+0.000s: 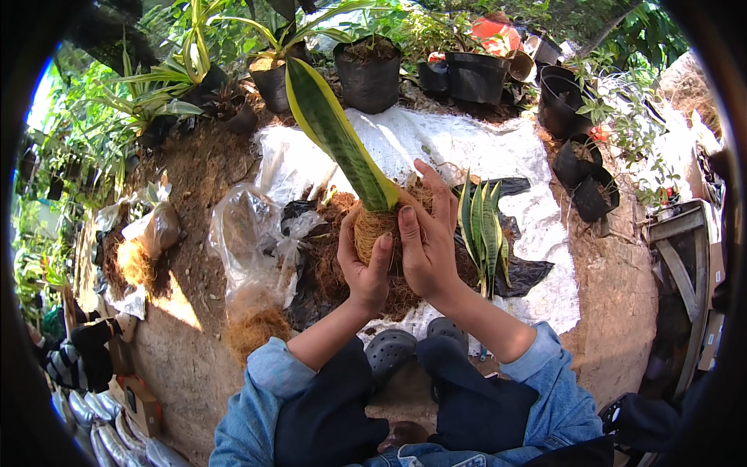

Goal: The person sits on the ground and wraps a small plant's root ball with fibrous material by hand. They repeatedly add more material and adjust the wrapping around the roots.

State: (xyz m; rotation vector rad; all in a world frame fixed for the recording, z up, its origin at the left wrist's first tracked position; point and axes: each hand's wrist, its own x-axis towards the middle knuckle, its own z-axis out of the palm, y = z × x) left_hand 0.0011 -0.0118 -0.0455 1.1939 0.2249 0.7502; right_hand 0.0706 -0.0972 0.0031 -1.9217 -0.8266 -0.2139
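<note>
Both of my hands are raised over the ground cloth around a ball of coconut fibre (pixel 373 233). A single snake plant leaf (pixel 344 140), dark green with yellow margins, rises from it and tilts to the upper left. My left hand (pixel 365 265) cups the ball from the left, its thumb across the front. On the other side my right hand (pixel 429 239) presses with thumb and palm, its fingers spread behind. Loose brown fibre (pixel 335 257) is heaped beneath my hands. To the right, several cut snake plant leaves (pixel 481 227) lie on black plastic (pixel 528 274).
A white woven sheet (pixel 543 233) covers the ground. At its left lie a clear plastic bag (pixel 242 233) and a fibre tuft (pixel 257 327). Black pots (pixel 475 76) and planter bags (pixel 367 76) line the far edge. Another person (pixel 87 350) is at far left; a wooden frame (pixel 680 251) stands right.
</note>
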